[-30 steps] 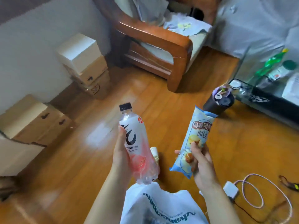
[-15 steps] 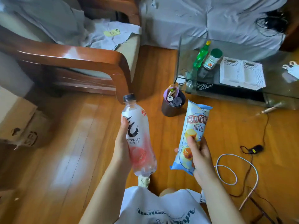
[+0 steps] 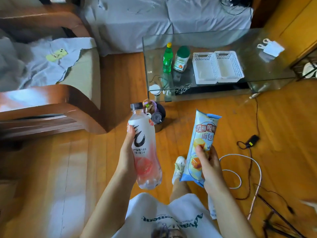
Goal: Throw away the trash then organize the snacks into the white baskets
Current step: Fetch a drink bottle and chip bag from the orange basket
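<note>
Left hand [image 3: 127, 162] fingers clamped on upright bottle [image 3: 145, 148], right hand [image 3: 210, 167] fingers clamped on bread packet [image 3: 203, 134]; bin [image 3: 158, 117] just beyond bottle, nearer left hand.

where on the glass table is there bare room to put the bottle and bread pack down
Free: the glass table between the white baskets and the small white bag, and the strip behind the baskets. Both baskets look empty too. Crowded: the left end, with the green bottle and the jar.
</note>
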